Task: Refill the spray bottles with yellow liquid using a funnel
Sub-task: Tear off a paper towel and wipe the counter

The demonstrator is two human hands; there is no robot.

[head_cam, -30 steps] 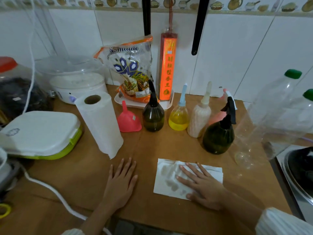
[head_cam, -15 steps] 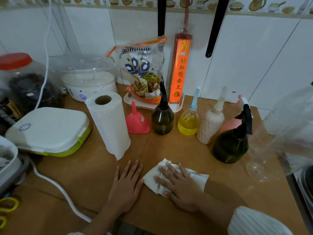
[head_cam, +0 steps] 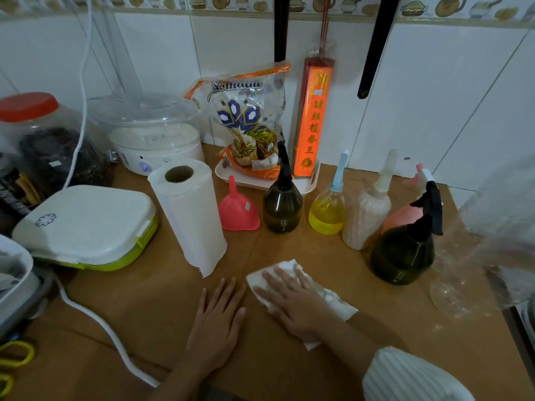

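Observation:
My right hand point(head_cam: 292, 302) presses flat on a crumpled white paper towel point(head_cam: 337, 303) on the wooden table point(head_cam: 318, 256). Beside it, my left hand point(head_cam: 217, 322) rests flat on the wood, fingers straight. Behind stand a pink funnel point(head_cam: 238, 209), upside down, a small dark spray bottle point(head_cam: 282, 204), a clear bottle of yellow liquid point(head_cam: 327, 211) with a blue top, a whitish bottle point(head_cam: 366, 218), a pink bottle point(head_cam: 401, 212) partly hidden, and a large dark spray bottle point(head_cam: 404, 250) with a black trigger.
A paper towel roll point(head_cam: 188, 215) stands left of the funnel. A white and green box point(head_cam: 86, 227), a white steamer point(head_cam: 153, 137), a red-lidded jar point(head_cam: 37, 140) and a white cable point(head_cam: 101, 328) fill the left. A snack bag point(head_cam: 249, 123) sits on a tray. Clear plastic bottles point(head_cam: 492, 241) lie at right.
My right hand has slid the paper towel leftward across the table, bunching it up near my left hand. The left hand has stayed flat.

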